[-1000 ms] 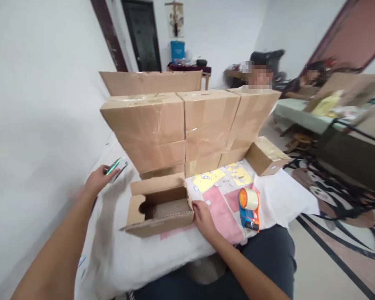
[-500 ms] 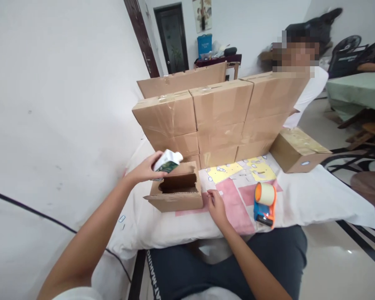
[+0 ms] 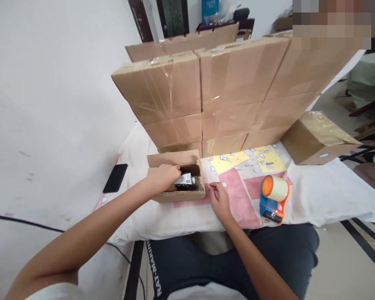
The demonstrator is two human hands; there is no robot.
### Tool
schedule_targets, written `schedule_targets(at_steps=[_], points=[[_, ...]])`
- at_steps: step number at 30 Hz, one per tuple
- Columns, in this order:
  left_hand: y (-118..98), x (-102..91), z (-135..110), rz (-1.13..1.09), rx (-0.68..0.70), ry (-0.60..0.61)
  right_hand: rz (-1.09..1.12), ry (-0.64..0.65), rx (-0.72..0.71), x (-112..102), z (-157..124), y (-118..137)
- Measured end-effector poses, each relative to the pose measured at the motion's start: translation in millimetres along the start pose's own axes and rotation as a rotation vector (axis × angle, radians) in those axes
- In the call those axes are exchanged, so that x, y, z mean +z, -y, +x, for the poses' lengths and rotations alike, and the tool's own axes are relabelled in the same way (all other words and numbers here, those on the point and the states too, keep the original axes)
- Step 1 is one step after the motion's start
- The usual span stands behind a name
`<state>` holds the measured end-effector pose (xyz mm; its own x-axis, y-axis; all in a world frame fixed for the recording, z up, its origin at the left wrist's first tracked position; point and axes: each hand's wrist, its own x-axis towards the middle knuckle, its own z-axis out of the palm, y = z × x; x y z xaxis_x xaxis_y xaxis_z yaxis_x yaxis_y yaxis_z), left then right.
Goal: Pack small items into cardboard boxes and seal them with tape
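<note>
My left hand point(image 3: 166, 178) is inside an open cardboard box point(image 3: 178, 197), its fingers closed on a small carton with a white cap point(image 3: 184, 180). The carton lies tilted on its side within the box, and the hand covers much of it. Just right of the box, my right hand point(image 3: 219, 201) rests low over the pink-patterned cloth point(image 3: 236, 196). Its fingers are curled together; whether anything is between them is hidden.
Stacked, taped cardboard boxes point(image 3: 231, 75) form a wall behind. A tape dispenser point(image 3: 273, 199) lies at the right, near another closed box point(image 3: 320, 137). A black phone point(image 3: 115, 178) lies at the left. Behind the stack, a person is partly visible at upper right.
My left hand has lowered the carton from above the box's left side into it. The right hand stays beside the box. The view has tilted down, showing the phone.
</note>
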<state>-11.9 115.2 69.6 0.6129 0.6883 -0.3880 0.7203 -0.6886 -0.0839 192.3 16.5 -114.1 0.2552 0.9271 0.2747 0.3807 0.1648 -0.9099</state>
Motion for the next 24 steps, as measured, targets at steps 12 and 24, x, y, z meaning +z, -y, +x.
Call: schedule_targets(at_steps=[12,24], points=[[-15,19.4,15,-0.068,0.068,0.339,-0.08,0.054,0.095,0,7,12],[-3,42.5,33,-0.07,0.084,0.165,-0.061,0.036,0.055,1,8,7]])
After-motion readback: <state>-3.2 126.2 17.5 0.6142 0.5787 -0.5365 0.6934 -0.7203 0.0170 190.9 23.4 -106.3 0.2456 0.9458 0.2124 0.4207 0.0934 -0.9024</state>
